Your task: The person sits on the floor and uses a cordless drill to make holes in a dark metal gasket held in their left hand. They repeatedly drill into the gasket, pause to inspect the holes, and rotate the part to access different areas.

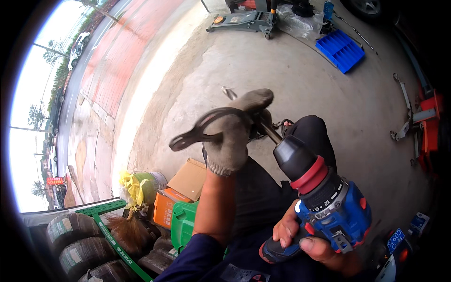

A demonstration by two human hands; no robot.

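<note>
My left hand, in a grey knit glove, is closed around a dark metal part with a ring-shaped loop that tapers to a flat end. What exactly this part is I cannot make out. In my bare right hand is the handle of a blue and black cordless drill with a red collar. From its chuck a metal shaft runs up to the gloved fist. Beyond the glove a shiny twisted tip sticks out. The glove hides where shaft and part meet.
A grey floor jack and a blue divided tray lie on the concrete ahead. Red lift equipment stands at right. At lower left are wrapped tires, a broom, an orange box and a green plastic container.
</note>
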